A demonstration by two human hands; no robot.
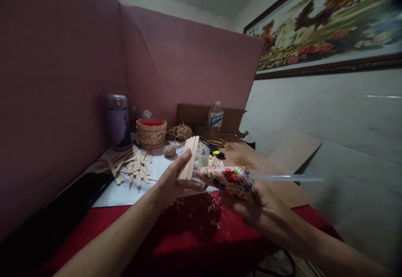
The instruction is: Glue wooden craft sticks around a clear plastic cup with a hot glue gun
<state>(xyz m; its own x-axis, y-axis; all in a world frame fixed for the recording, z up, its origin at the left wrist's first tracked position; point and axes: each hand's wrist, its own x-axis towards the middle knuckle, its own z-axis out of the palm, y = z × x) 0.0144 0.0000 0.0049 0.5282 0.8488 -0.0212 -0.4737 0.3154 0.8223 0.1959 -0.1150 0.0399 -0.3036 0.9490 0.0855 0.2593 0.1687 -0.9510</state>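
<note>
My left hand (176, 174) is wrapped round a clear plastic cup (203, 155) with a printed pattern, tilted in the grip. Wooden craft sticks (190, 160) stand side by side along the cup's near side, with my thumb resting on them. My right hand (251, 203) grips a hot glue gun (226, 177) with a colourful floral pattern. A long translucent glue stick (285, 178) juts out of its back to the right. The gun's nozzle points left, close to the cup and sticks; I cannot tell if it touches them.
Loose craft sticks (135, 166) lie on a white sheet at left, near a purple flask (118, 122). Behind are a stick-covered basket (151, 132), twine (182, 132), a twine ball (170, 150), a bottle (215, 118) and a yellow-black cutter (218, 154). Shavings litter the red cloth (176, 235).
</note>
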